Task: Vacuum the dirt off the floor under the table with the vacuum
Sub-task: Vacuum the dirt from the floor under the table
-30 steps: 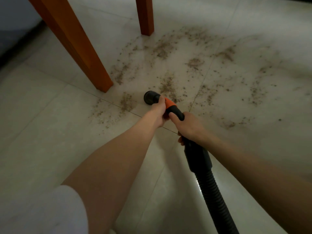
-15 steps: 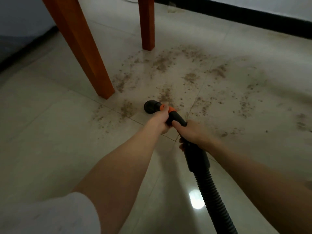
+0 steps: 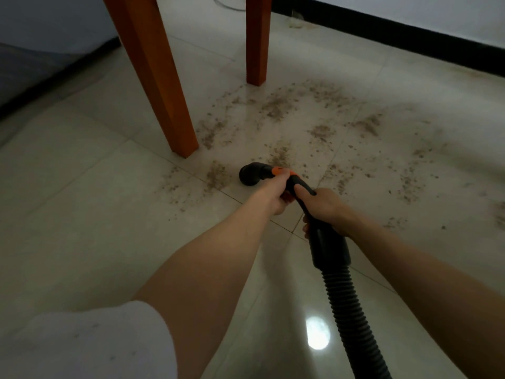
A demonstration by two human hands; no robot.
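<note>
You are holding the black vacuum nozzle low over the pale tiled floor, just beside a small clump of the brown dirt that is lying scattered past it, under the table. Your left hand is wrapping its fingers around the orange part of the handle, right behind the nozzle. Your right hand is gripping the black tube just behind, thumb lying along the top. Both arms are reaching forward, nearly straight. The ribbed hose is trailing back toward you. Two orange-brown table legs are standing beyond the nozzle. No writing can be read anywhere.
</note>
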